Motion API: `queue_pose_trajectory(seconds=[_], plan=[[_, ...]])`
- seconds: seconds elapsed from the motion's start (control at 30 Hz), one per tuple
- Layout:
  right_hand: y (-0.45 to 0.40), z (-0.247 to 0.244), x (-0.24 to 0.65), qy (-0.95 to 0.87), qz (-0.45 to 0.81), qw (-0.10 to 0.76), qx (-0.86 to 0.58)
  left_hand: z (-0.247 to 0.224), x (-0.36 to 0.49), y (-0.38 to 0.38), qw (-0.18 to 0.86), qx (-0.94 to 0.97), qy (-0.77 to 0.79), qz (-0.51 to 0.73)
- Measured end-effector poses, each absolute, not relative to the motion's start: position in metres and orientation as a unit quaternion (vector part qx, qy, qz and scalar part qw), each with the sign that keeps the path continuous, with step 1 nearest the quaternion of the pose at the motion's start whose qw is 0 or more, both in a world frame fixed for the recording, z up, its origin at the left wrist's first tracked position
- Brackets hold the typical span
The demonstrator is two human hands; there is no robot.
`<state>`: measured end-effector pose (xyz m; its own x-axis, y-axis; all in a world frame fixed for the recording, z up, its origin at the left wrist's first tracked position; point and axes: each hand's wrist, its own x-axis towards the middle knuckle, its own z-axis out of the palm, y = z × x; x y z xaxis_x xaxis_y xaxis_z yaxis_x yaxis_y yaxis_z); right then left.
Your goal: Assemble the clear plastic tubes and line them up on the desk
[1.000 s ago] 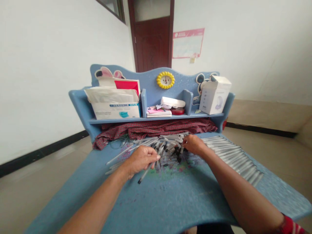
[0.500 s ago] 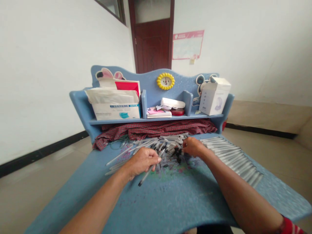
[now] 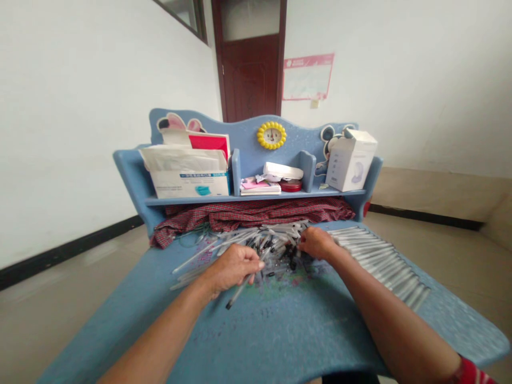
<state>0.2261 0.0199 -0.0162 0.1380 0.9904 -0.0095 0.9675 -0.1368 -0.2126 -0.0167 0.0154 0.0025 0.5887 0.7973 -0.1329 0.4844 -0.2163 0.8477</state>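
Observation:
Between the thumb and fingers of my left hand [image 3: 237, 265] is a clear pen [image 3: 237, 295], slanting down toward me with its black end lowest. My right hand [image 3: 316, 243] reaches into the right side of a heap of pen parts [image 3: 276, 246], its fingers bent together at the black pieces. Whatever those fingertips touch or hold is too small to make out. Clear barrels and small black parts make up the heap. To the right of my right forearm, several pens [image 3: 380, 261] lie side by side in a neat row.
The blue desk [image 3: 256, 336] carries a shelf at its back. On the shelf stand a mask box [image 3: 192, 181], papers [image 3: 260, 188], a red round tin [image 3: 291, 185] and a white box [image 3: 352, 162]. A checked cloth [image 3: 256, 212] is bunched beneath the shelf.
Both hands stay almost in place, the left still gripping the pen. My right hand has shifted very slightly left at the heap. The whole view has moved a little.

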Motion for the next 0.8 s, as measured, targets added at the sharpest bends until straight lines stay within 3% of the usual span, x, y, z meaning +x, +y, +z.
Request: queue_pose_trajectory(seconds=[0.17, 0.37, 0.57, 0.7, 0.8], plan=[[0.021, -0.013, 0.226, -0.658, 0.062, 0.079, -0.746, 0.002, -0.016, 0.014, 0.467, 0.760, 0.419, 0.169], [0.023, -0.021, 0.206, -0.653, -0.038, 0.097, -0.750, 0.004, -0.013, 0.012, 0.466, 0.757, 0.428, 0.161], [0.027, -0.023, 0.200, -0.663, -0.019, 0.112, -0.740, 0.002, -0.015, 0.012, 0.462, 0.761, 0.427, 0.157], [0.023, -0.019, 0.211, -0.689, 0.026, 0.141, -0.710, 0.002, -0.016, 0.014, 0.459, 0.760, 0.433, 0.157], [0.018, -0.019, 0.214, -0.739, 0.215, 0.203, -0.606, 0.003, -0.017, 0.014, 0.454, 0.764, 0.433, 0.152]])
